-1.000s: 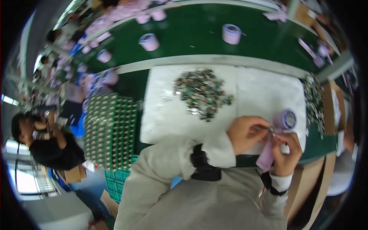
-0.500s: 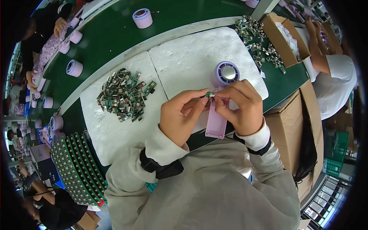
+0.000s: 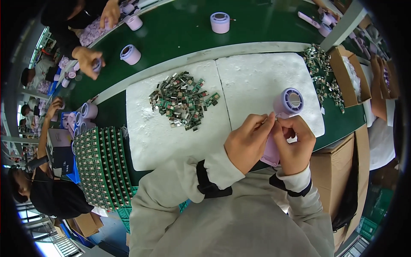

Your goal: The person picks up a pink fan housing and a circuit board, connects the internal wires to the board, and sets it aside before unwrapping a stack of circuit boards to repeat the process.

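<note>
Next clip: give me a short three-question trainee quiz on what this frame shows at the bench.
1. True or false: both hands meet at the lilac handheld fan.
2. What lies heaped on the white foam pad? A) small green circuit boards B) screws C) cable reels
3. On which side of the person does the green tray of boards stand?

Key
1. True: left hand and right hand pinch together beside its round head.
2. A, the pile of boards.
3. Their left.
</note>
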`<control>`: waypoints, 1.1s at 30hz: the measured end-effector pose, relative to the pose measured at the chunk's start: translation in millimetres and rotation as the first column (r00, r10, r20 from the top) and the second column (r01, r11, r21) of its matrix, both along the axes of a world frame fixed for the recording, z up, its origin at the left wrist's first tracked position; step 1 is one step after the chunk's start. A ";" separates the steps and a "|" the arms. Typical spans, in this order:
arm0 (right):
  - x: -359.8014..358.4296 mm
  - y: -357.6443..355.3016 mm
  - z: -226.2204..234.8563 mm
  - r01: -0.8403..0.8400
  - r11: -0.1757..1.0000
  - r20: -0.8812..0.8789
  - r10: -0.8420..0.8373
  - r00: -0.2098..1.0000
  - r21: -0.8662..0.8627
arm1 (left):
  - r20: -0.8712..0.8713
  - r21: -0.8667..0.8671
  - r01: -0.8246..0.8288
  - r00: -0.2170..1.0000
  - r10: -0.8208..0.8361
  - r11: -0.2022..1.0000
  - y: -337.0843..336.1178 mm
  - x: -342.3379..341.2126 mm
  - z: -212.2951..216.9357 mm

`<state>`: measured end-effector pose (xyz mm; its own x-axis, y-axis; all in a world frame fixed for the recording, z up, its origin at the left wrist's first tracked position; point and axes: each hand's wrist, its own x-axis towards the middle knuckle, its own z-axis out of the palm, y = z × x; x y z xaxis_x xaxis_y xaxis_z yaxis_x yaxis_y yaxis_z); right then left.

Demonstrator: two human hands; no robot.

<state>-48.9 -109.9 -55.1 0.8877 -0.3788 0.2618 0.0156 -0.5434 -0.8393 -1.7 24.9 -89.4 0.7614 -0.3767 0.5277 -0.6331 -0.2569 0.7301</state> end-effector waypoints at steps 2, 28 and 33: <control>0.7 -7.3 -1.0 -0.012 0.999 -0.011 0.012 1.000 -0.036 | 0.019 -0.009 -0.003 1.000 0.003 1.000 3.0 2.0 -0.6; 282.1 -143.1 -11.9 -0.155 0.702 -0.216 0.001 0.976 -0.695 | -0.224 -0.114 0.099 0.967 -0.123 0.989 8.9 1.1 -0.6; 261.9 -103.6 5.5 -0.202 0.646 -0.361 -0.122 0.925 -0.736 | -0.222 -0.129 0.131 0.962 -0.157 0.983 8.2 1.0 -4.6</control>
